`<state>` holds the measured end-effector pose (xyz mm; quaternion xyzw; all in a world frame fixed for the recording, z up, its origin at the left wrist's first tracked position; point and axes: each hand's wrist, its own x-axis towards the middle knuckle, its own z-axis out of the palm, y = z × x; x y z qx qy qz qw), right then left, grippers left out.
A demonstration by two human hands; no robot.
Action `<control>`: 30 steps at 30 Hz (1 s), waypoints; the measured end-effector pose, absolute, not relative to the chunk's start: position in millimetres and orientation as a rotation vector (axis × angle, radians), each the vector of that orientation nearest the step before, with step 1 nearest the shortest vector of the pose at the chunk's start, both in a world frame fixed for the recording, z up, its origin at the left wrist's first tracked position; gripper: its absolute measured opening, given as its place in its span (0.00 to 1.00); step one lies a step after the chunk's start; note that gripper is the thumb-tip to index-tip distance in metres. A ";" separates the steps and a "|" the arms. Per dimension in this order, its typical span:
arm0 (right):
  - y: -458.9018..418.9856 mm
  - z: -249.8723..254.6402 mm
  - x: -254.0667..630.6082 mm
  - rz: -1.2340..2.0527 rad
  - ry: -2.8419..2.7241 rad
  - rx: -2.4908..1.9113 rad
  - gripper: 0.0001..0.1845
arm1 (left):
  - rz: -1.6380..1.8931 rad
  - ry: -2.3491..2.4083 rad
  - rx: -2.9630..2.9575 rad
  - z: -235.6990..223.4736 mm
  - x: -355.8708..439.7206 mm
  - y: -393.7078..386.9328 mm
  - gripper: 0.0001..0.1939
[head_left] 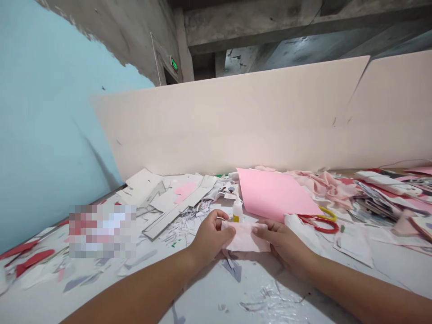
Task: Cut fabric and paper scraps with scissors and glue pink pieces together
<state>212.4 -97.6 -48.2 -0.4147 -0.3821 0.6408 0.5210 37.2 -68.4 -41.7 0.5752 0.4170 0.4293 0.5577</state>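
Observation:
A small pale pink piece of paper [243,237] is held between both hands just above the white table [216,292]. My left hand [209,236] pinches its left edge with thumb on top. My right hand [282,242] grips its right edge the same way. Just behind the paper stands a small glue bottle [237,210] with a yellow label. A larger pink sheet [273,193] lies beyond my right hand, and red-and-yellow scissors [320,221] rest at its near right corner.
Paper scraps and white card strips [175,202] litter the table to the left. Crumpled pink paper [324,184] and stacked cuttings [384,193] lie to the right. A tall pale board [256,121] stands along the table's far edge. A light blue wall [43,135] is on the left.

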 end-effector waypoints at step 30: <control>-105.0 -48.1 204.8 1.460 -0.815 -1.012 0.08 | 1.238 1.050 1.379 -53.7 48.2 -76.3 0.16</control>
